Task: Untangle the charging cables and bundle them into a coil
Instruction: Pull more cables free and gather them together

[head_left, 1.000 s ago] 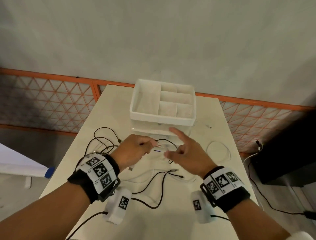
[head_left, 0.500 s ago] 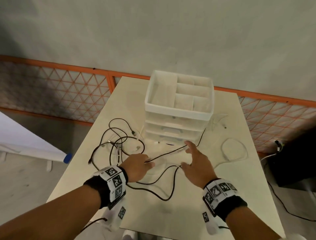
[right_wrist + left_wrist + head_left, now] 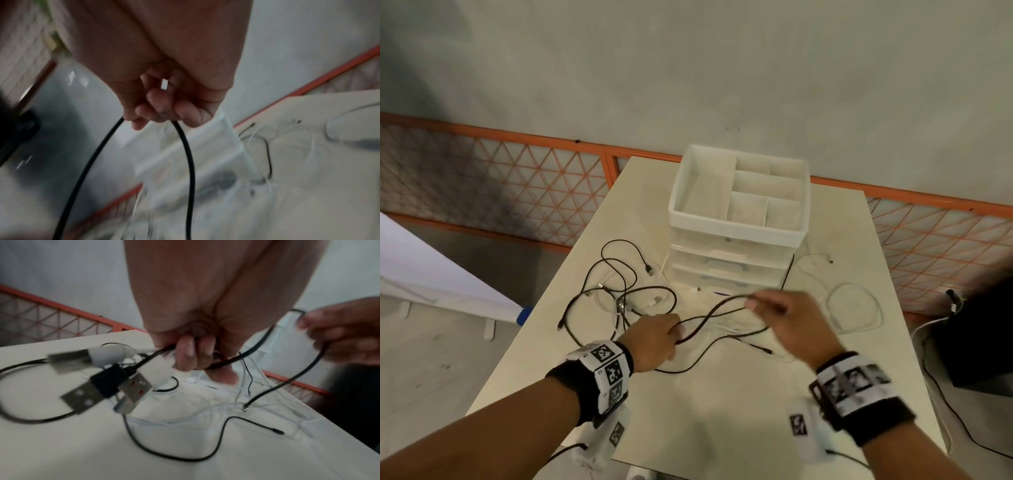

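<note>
Several black and white charging cables lie tangled on the cream table in front of a white drawer organiser. My left hand grips a bunch of cable ends; in the left wrist view its fingers curl round black and white leads, and USB plugs hang out to the left. My right hand holds a loop of one black cable lifted off the table. The right wrist view shows the curled fingers with that black cable hanging in a loop.
The white drawer organiser stands at the table's far middle. A white cable loop lies at the right. An orange mesh fence runs behind the table. A black box with cords sits on the floor at right.
The view shifted down and left. My right hand went from spread fingers to curling round the black cable and lifting a loop of it. My left hand keeps its grip.
</note>
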The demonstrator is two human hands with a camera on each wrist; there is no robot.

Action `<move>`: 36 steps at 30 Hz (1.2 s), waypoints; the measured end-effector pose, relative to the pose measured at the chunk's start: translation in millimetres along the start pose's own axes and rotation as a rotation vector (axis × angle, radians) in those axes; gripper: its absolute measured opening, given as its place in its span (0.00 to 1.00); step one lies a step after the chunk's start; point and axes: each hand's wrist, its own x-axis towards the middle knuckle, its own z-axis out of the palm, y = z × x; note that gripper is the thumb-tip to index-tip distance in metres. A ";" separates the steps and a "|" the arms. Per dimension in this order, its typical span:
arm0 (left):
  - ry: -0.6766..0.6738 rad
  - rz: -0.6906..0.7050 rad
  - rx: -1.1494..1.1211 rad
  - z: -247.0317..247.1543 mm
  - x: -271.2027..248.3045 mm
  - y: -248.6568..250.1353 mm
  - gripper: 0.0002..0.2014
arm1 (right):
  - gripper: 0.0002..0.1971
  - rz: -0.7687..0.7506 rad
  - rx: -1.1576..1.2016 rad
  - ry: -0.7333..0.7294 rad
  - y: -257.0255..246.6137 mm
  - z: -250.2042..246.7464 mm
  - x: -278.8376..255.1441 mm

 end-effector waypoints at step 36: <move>0.090 0.187 -0.600 -78.9 7.2 33.6 0.31 | 0.13 -0.023 0.007 0.825 -114.9 -86.5 42.0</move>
